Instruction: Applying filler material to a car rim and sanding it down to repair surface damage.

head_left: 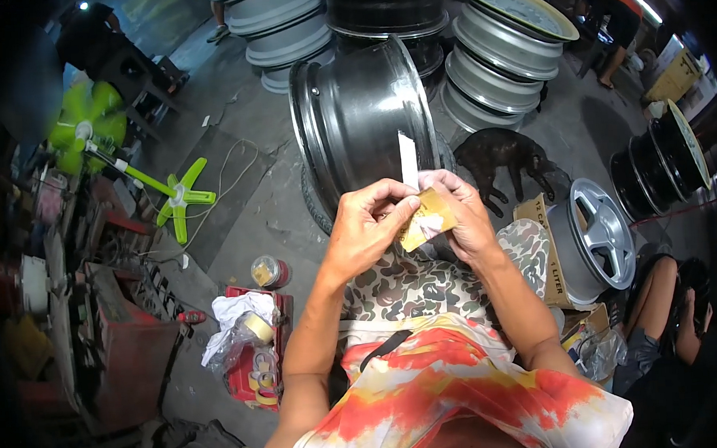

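Note:
My left hand (364, 224) and my right hand (465, 214) meet in front of my chest. My right hand grips a small tan roll of tape (428, 214). My left thumb and fingers pinch at the roll's edge, where a white strip (408, 158) stands straight up. Just beyond my hands a dark metal wheel rim (361, 114) stands on its edge on the concrete floor. My lap is covered in camouflage-patterned cloth (427, 285).
Stacked rims (495, 50) stand behind. A dark dog (511, 157) lies beside the upright rim. A silver alloy wheel (598, 232) and a cardboard box (542, 243) are at right, another person's legs (662, 297) beyond. A red tray of tape rolls (256, 351), a jar (266, 272), a green fan (94, 128) are at left.

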